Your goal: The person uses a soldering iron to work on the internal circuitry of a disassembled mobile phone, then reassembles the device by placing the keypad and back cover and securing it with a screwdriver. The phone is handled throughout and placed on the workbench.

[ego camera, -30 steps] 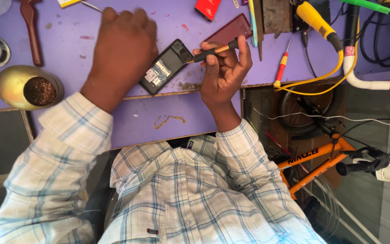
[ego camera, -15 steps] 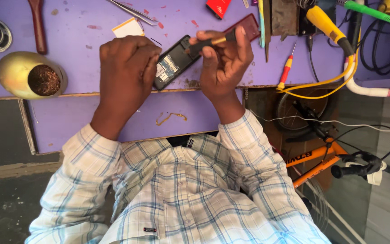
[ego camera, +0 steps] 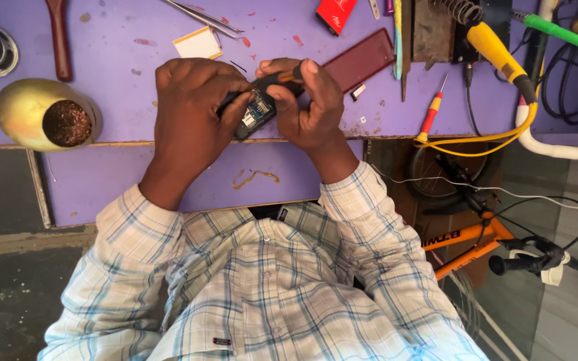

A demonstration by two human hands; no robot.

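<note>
- Over the purple workbench (ego camera: 102, 180), the left hand (ego camera: 192, 110) is clamped around a small opened phone (ego camera: 254, 115), which a second ago lay tilted and more exposed beside that hand.
- The right hand (ego camera: 309, 100) is closed on a dark-handled screwdriver (ego camera: 282, 77), its tip hidden at the phone; earlier the two hands sat further apart, so the work now looks closer and finer.
- The phone is held just inside the workbench's front edge, with the drop to the floor directly below.
- A dark red back cover (ego camera: 359, 60) lies just behind the right hand; a red-and-yellow screwdriver (ego camera: 431, 113) lies to its right.
- A brass bowl (ego camera: 45, 113) sits well to the left of the phone; bare bench between them leaves elbow room.
</note>
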